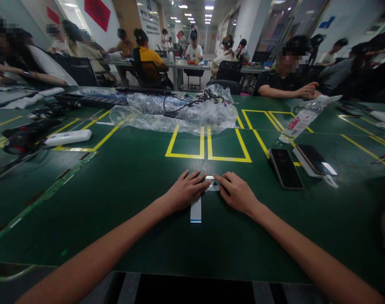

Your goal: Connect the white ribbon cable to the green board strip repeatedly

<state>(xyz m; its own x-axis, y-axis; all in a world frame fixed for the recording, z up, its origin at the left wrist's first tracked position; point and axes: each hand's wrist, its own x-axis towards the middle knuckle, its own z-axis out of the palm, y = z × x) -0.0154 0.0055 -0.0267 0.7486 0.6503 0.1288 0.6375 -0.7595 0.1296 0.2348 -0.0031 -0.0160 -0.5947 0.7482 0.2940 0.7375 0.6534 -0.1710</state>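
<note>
A white flat ribbon cable (195, 211) with a blue-edged end lies on the green table, one end toward me. Its far part looks folded or looped, with short pale sections showing between my hands. My left hand (184, 190) rests palm down over the cable, fingers stretched out and spread, a fingertip touching the folded part. From the other side, my right hand (238, 192) lies low on the table, its extended fingertips at the folded part's right edge. Both thumbs are hard to make out, and my left hand hides the cable's middle.
Clear plastic wrap (179, 114) with black cables lies beyond yellow tape outlines (230, 159). Rightward are a phone (285, 169), another dark device (310, 158) and a tilted plastic bottle (300, 122). Leftward lie a long green circuit board (57, 185) and a white device (68, 137). A person sits across.
</note>
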